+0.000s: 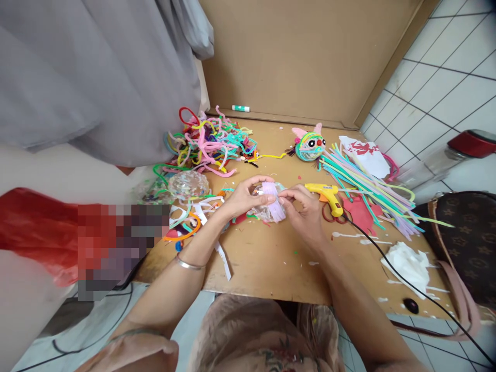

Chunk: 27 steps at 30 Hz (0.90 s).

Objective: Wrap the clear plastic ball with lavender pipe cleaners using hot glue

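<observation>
Above the middle of the wooden table point(263, 268), a clear rounded plastic piece point(260, 212) has a band of lilac strips point(273, 202) across it. My left hand point(250, 197) grips this piece from the left, its thumb on the lilac strips. At the right edge of the strips, my right hand point(304, 208) has its thumb and forefinger pinched together; whether something thin is between them is too small to tell. A yellow glue gun point(327, 196) lies just right of my right hand. Another clear dimpled piece point(188, 184) rests farther left.
Tangled fuzzy stems point(211, 142) lie at the back left. Behind my hands sits a decorated ball with pink ears point(310, 146). Long straight stems point(372, 181), red felt point(362, 212), a white tissue point(408, 266) and a brown bag point(465, 243) are at the right. The gun's black cord crosses there.
</observation>
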{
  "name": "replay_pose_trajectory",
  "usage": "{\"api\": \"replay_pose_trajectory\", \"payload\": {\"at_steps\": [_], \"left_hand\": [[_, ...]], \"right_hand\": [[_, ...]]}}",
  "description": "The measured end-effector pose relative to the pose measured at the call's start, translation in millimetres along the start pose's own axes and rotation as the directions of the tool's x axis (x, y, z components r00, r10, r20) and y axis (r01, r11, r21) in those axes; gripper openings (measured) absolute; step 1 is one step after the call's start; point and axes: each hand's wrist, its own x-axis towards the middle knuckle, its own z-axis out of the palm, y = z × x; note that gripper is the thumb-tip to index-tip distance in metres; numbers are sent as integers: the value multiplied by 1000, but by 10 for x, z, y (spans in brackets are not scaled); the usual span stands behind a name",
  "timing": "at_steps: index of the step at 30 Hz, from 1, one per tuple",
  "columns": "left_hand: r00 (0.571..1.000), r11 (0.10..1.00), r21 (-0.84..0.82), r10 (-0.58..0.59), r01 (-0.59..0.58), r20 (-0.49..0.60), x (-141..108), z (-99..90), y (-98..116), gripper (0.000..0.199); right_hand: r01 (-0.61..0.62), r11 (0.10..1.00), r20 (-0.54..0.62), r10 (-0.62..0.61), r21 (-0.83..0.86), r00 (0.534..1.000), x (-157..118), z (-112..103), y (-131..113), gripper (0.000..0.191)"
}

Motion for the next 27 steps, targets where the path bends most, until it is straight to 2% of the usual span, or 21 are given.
{"api": "replay_pose_trajectory", "payload": {"at_steps": [7, 14, 22, 27], "left_hand": [[1000, 1000, -26, -5, 5, 16, -14, 21, 24, 66], [1000, 1000, 2, 26, -26, 11, -15, 45, 43, 76], [966, 954, 190, 248, -232, -69, -24, 34, 20, 54], [969, 955, 199, 236, -218, -68, -39, 45, 38, 49]], "right_hand": [[-1, 1000, -26, 1, -20, 1000, -27, 16, -22, 11], [-18, 1000, -59, 17, -4, 998, -22, 32, 20, 10], [-47, 999, -67, 48, 4, 997, -7, 30, 11, 10], [-44, 999, -71, 44, 4, 997, -1, 34, 19, 9]]}}
